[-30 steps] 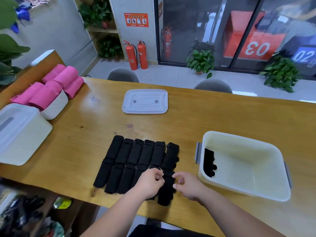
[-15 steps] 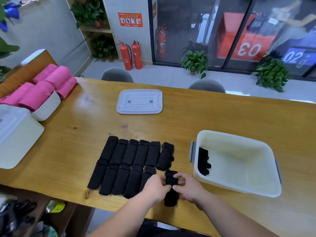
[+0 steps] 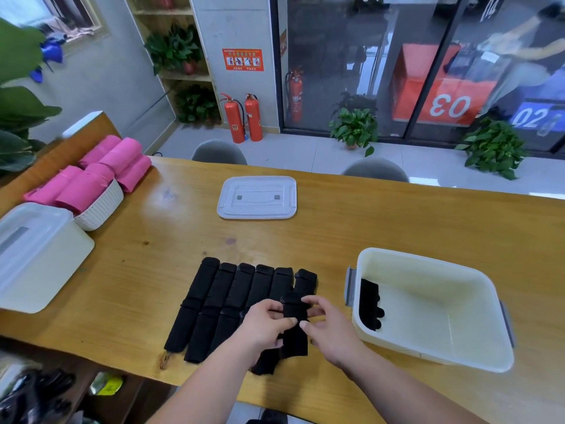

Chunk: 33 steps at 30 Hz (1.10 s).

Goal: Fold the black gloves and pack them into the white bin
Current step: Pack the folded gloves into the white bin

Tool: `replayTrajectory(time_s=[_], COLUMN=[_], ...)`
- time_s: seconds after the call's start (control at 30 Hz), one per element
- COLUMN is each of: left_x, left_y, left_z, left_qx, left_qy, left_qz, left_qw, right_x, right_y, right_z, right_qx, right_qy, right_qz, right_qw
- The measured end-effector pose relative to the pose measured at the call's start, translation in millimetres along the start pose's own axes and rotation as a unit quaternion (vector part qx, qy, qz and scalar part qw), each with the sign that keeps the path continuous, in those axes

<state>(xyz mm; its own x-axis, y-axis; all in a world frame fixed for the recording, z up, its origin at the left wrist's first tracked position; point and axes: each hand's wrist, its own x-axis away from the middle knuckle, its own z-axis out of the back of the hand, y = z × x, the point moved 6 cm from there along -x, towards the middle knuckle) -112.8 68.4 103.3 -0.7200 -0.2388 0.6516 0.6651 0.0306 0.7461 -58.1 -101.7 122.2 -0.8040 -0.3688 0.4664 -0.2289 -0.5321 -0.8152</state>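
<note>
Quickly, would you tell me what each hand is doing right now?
Left hand: pinching the black glove.
Right hand: pinching the same black glove.

L grip (image 3: 263,325) & R grip (image 3: 331,330) pinching, fingers curled.

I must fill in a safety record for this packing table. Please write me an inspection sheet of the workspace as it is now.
Surface: wooden table, a few small dark marks.
Job's things: row of gloves lying flat; held glove at its right end; packed glove inside the white bin, at its left wall.
Clutter: loose lid, pink rolls in a basket, closed white box.
Hands: left hand and right hand both pinch the held glove.
Cables: nothing seen on the table.
Surroundings: two chairs, fire extinguishers, potted plants.
</note>
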Motion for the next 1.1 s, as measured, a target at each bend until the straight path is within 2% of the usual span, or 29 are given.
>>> replayTrajectory(time_s=[0.17,0.37,0.43,0.57,0.9,1.0,1.1], left_x=[2.3,14.4,17.0,17.8,6.0,-3.7,-15.1], left_y=[37.1,93.2,108.7,129.9,150.0,144.9,137.1], left_z=[18.6,10.0,2.5,-17.8,-87.9,-102.6,-108.6], left_qx=[0.036,0.058,0.062,0.062,0.019,-0.026,-0.105], left_qy=[-0.019,-0.101,-0.118,-0.144,-0.202,-0.19,-0.119], left_qz=[-0.029,-0.089,-0.102,-0.116,-0.14,-0.144,-0.157], left_qw=[0.999,0.989,0.986,0.981,0.969,0.971,0.975], right_x=[0.7,0.4,1.5,3.3,22.9,28.0,31.8], right_y=[-34.8,-63.0,-65.3,-65.6,-36.0,-15.8,10.0], right_z=[11.9,36.5,47.1,73.3,149.5,173.0,198.1], right_qx=[-0.029,-0.224,-0.252,-0.26,-0.282,-0.262,-0.251], right_qy=[0.015,-0.033,-0.044,-0.033,0.06,0.071,0.087], right_qz=[0.035,0.031,0.031,0.041,0.022,0.003,-0.025], right_qw=[0.999,0.974,0.966,0.964,0.957,0.963,0.964])
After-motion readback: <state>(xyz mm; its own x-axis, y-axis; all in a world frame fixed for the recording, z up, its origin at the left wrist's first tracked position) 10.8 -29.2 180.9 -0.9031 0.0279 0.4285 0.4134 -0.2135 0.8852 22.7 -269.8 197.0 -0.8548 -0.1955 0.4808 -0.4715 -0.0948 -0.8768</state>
